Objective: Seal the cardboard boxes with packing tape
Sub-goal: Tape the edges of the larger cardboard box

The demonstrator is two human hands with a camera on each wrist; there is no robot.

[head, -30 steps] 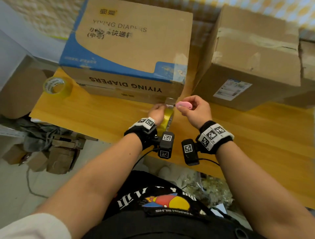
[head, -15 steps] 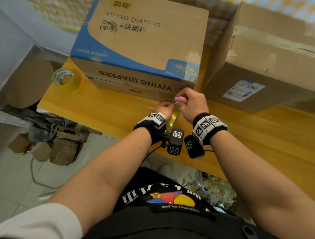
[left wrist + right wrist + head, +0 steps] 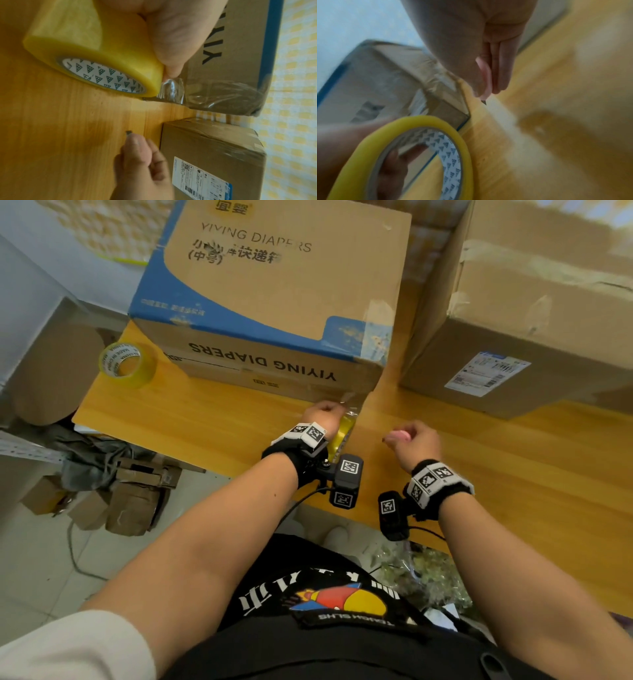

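Left hand [image 3: 323, 419] grips the yellow tape roll [image 3: 96, 54] against the printed cardboard diaper box [image 3: 274, 302]; right hand [image 3: 416, 441] clutches a pink cutter [image 3: 485, 81]. Next, I judge: press down the strip.

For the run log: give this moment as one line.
left hand: holds tape roll at diaper box corner | right hand: holds pink cutter, off the tape | spare roll on table

Black wristbands [image 3: 435, 491] carry white coded tags; white sleeve [image 3: 68, 645], black printed shirt [image 3: 325, 604].
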